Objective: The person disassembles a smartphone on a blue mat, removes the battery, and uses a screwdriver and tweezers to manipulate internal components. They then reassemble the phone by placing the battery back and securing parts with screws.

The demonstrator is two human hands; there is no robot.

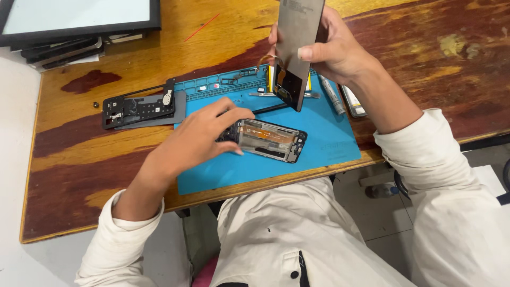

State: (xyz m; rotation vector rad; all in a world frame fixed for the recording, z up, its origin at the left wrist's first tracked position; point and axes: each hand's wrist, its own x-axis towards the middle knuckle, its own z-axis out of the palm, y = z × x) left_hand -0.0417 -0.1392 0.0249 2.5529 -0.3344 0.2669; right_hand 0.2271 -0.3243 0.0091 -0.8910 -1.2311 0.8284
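An opened phone body (272,140) lies on a blue work mat (319,149), its inner parts facing up. My left hand (196,139) grips its left end, thumb and fingers around the edge. My right hand (332,48) holds a detached grey screen panel (296,48) upright above the mat's far edge, thumb across its front. A thin orange ribbon cable curls from the panel's lower end.
A black phone frame (141,110) lies left of the mat on the wooden table (79,159). Tweezers (284,95), a grey tube (332,95) and small parts sit along the mat's far edge. A framed panel (79,18) and stacked dark parts occupy the far left corner.
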